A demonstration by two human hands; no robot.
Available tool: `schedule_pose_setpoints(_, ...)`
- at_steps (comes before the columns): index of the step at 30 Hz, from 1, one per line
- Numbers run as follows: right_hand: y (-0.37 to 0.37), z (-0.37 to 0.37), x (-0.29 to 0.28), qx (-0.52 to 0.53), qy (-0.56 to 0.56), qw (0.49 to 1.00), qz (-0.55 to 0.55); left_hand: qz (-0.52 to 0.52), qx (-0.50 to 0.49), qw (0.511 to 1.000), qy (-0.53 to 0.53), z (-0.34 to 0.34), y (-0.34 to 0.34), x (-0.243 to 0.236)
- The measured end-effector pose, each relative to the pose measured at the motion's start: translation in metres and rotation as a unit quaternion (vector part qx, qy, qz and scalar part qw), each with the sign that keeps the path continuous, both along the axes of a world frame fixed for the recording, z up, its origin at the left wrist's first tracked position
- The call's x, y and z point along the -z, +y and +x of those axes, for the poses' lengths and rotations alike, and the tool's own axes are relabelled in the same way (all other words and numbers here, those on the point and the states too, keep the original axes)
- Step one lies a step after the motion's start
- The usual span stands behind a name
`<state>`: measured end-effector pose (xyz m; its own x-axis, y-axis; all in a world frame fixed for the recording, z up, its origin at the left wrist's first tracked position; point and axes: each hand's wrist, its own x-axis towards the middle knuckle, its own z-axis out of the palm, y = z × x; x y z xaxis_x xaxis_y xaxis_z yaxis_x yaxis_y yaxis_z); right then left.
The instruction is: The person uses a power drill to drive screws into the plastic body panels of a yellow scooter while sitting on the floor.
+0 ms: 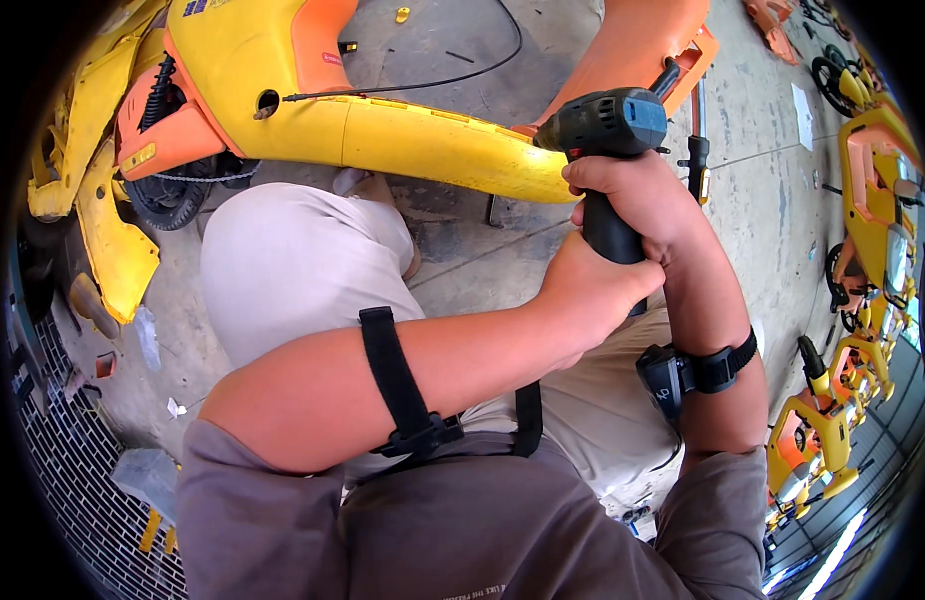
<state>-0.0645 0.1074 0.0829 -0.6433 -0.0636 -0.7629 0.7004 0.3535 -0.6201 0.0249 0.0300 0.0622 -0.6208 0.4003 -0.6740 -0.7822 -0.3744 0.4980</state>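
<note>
Both hands are on a black cordless power drill (610, 118) in front of me. My right hand (637, 195) is closed round the upper handle just below the motor housing. My left hand (597, 280) wraps the lower end of the same handle. The drill's nose points left, over the right end of a long yellow curved body panel (422, 145) of an electric scooter. That scooter has an orange rear fender (172, 150), a black shock absorber and a wheel (164, 200). A thin black cable (402, 87) lies across the yellow body, beside a round hole in it.
My bent left knee (282, 250) is close to the scooter. Loose yellow panels (112, 250) lie at the left. An orange panel (642, 30) stands behind the drill. A row of yellow scooters (862, 200) lines the right. Small scraps lie on the concrete floor (462, 260); a brick wall is at lower left.
</note>
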Motion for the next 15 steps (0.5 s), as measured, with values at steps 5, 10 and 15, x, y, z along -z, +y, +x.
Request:
schedule_pose_setpoints(5, -0.0015, 0.0007, 0.0015, 0.002, 0.002, 1.000, 0.005, 0.014, -0.006, 1.000, 0.004, 0.0018, 0.0015, 0.0072)
schedule_pose_setpoints(10, -0.0024, -0.0011, 0.0024, -0.010, 0.004, 1.000, 0.002, 0.013, -0.041, 0.999, 0.016, 0.0027, 0.0031, 0.0073)
schedule_pose_setpoints(15, -0.0060, -0.0013, 0.0037, -0.013, 0.007, 1.000, -0.006, 0.007, -0.011, 1.000, -0.019, -0.0005, -0.0036, 0.0002)
